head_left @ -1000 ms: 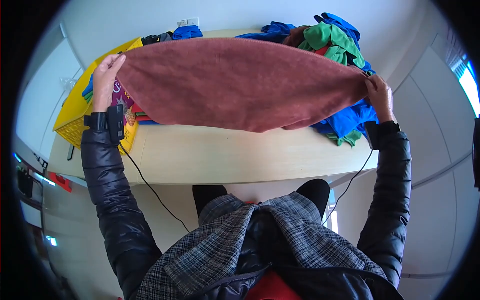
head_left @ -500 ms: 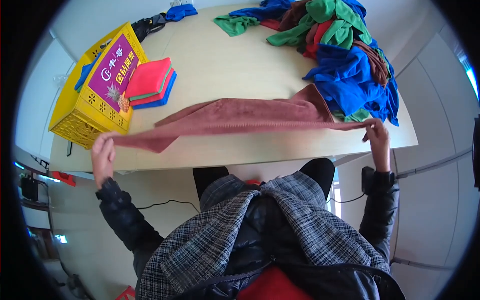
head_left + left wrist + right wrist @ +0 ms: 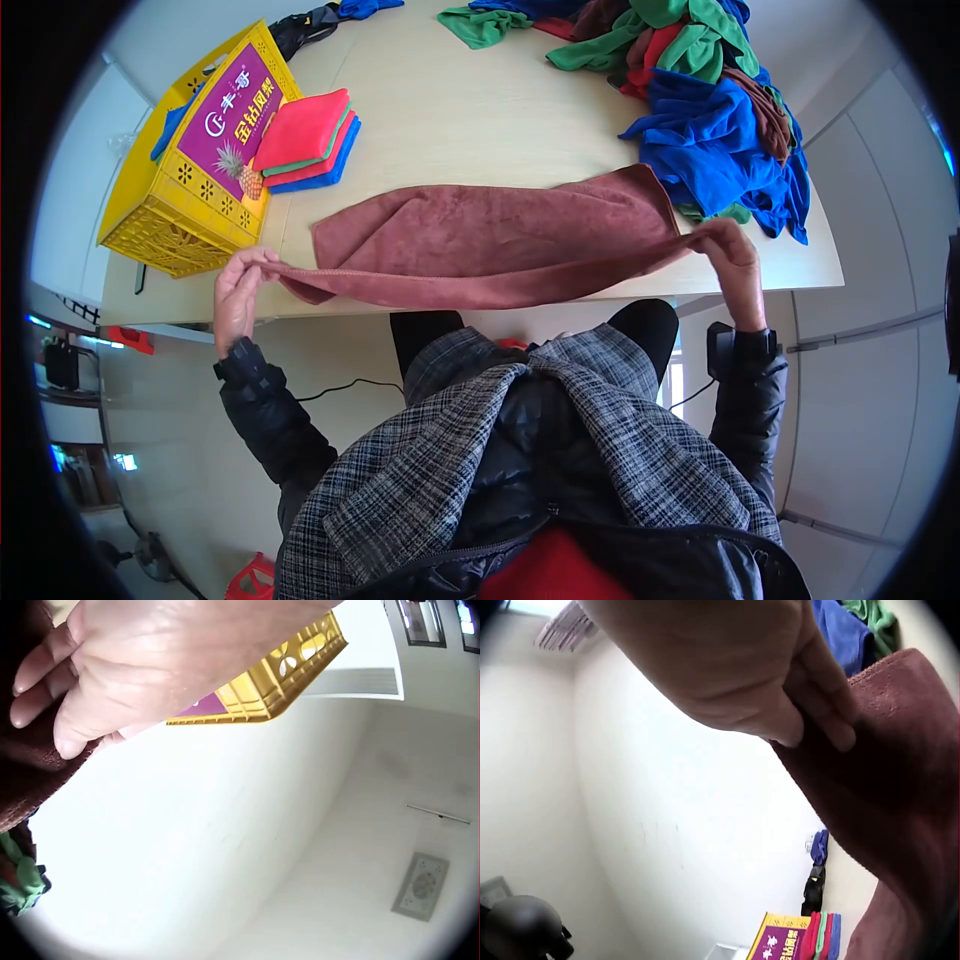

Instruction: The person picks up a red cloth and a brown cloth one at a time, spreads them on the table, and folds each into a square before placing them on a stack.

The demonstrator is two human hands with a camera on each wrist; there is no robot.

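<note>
A reddish-brown towel (image 3: 500,230) spreads across the front of the table, its far part lying on the tabletop and its near edge lifted and sagging between my hands. My left hand (image 3: 242,290) pinches the near left corner between thumb and fingers; the left wrist view shows the thumb pressed against the brown cloth (image 3: 37,776). At the other end my right hand (image 3: 732,265) pinches the near right corner. In the right wrist view, thumb and fingertips grip the towel's edge (image 3: 885,765), and the cloth hangs away from them.
A yellow crate (image 3: 180,225) with a purple label stands at the table's left. Beside it sits a stack of folded red, green and blue towels (image 3: 310,140). Loose blue, green, brown and red towels (image 3: 700,140) are heaped at the right. A dark bag (image 3: 300,32) lies at the back.
The towel was held up and stretched out, then came down onto the table. Since then both hands have moved slightly inward, and its near edge now sags between them.
</note>
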